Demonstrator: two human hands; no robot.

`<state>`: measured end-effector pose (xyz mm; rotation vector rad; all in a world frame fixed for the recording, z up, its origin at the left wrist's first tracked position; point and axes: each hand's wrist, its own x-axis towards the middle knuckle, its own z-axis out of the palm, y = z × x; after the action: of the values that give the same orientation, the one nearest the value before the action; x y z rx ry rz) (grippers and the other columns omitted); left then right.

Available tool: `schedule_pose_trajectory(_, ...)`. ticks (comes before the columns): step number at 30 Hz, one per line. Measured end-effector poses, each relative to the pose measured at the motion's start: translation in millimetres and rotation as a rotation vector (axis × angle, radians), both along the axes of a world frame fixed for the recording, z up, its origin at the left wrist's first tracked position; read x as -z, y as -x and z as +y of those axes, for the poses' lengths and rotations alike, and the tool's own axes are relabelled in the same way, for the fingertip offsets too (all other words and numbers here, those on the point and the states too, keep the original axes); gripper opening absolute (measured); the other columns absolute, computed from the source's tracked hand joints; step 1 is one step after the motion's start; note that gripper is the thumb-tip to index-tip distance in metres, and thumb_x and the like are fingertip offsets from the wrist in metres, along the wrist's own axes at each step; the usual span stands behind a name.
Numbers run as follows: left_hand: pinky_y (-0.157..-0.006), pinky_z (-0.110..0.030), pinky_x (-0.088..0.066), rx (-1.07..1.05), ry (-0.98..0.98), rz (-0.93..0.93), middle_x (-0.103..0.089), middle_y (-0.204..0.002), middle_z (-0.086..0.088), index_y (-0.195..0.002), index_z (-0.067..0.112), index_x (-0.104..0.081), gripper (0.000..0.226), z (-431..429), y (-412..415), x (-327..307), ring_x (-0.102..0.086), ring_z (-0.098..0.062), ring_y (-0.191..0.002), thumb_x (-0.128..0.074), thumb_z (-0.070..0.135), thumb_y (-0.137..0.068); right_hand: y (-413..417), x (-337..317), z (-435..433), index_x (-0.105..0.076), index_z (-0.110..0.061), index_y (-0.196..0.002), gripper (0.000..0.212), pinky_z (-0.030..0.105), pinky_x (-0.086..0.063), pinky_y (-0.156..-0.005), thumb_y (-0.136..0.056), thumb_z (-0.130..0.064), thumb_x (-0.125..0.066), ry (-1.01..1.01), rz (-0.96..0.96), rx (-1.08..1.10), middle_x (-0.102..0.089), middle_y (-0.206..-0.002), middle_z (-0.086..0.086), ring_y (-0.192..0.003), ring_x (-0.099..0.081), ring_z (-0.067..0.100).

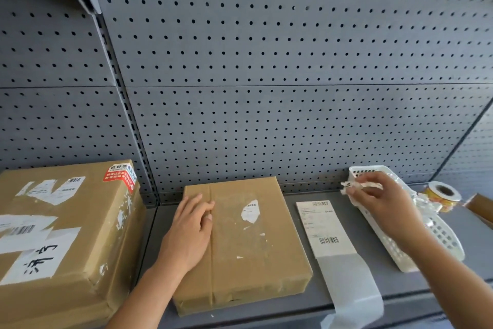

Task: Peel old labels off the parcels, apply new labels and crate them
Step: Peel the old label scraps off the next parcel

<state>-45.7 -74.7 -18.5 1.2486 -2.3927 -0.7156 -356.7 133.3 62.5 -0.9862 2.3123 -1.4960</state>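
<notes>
While left hand (190,224) presses parcel (248,243), right hand (378,200) pinches label scrap (349,186)

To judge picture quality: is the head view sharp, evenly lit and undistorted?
Head view: light soft and even, shadows faint; wide-angle bends the pegboard seams; print on the new label is blurred; the peeled scrap in the right hand is smeared.

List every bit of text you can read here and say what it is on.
"此标签": top line of the red sticker on the large box; the rest is too small.
Handwritten black characters on that box's white sheet: not clear enough.
New label: barcode, print too small.
Label scrap on the middle parcel: blurred.
Tape roll: print unreadable.
</notes>
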Motion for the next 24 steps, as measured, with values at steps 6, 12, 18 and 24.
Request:
schedule_pose_trajectory(6,-0.122,-0.042,-0.021,-0.004,0.012,-0.006,-0.019,-0.164,0.018,-0.144,0.037,-0.046,0.039,-3,1,4,0.0,-0.005,-0.153,-0.033,0.036,-0.108,51,-17,45,-0.072,-0.022,-0.106,0.019,0.032,-0.047,-0.078,-0.093,-0.034,-0.064,-0.148,0.313,0.246,-0.059,-0.116,0.003,-0.086,-0.064,0.015)
schedule_pose_trajectory(12,-0.123,-0.044,-0.019,-0.009,0.022,-0.011,-0.022,-0.163,0.016,-0.142,0.037,-0.049,0.037,-6,3,9,-0.003,-0.007,-0.154,-0.035,0.037,-0.107,93,5,67,-0.07,-0.02,-0.117,0.031,0.042,-0.051,-0.088,-0.095,-0.006,-0.052,-0.393,0.469,0.252,-0.062,-0.118,0.01,-0.096,-0.061,0.024)
schedule_pose_trajectory(18,-0.124,-0.043,-0.018,-0.008,0.029,-0.012,-0.023,-0.163,0.015,-0.143,0.035,-0.049,0.039,-3,5,7,-0.004,-0.008,-0.154,-0.035,0.037,-0.107,103,30,69,-0.071,-0.015,-0.113,0.023,0.035,-0.054,-0.069,-0.095,-0.011,-0.058,-0.495,0.491,0.268,-0.071,-0.101,0.008,-0.074,-0.058,0.02)
schedule_pose_trajectory(24,-0.124,-0.042,-0.017,-0.008,0.022,-0.014,-0.022,-0.163,0.015,-0.144,0.034,-0.049,0.039,-2,6,6,-0.004,-0.007,-0.154,-0.035,0.036,-0.107,107,35,65,-0.072,-0.02,-0.116,0.029,0.035,-0.05,-0.07,-0.098,-0.011,-0.05,-0.633,0.583,0.254,-0.063,-0.113,0.011,-0.094,-0.062,0.03)
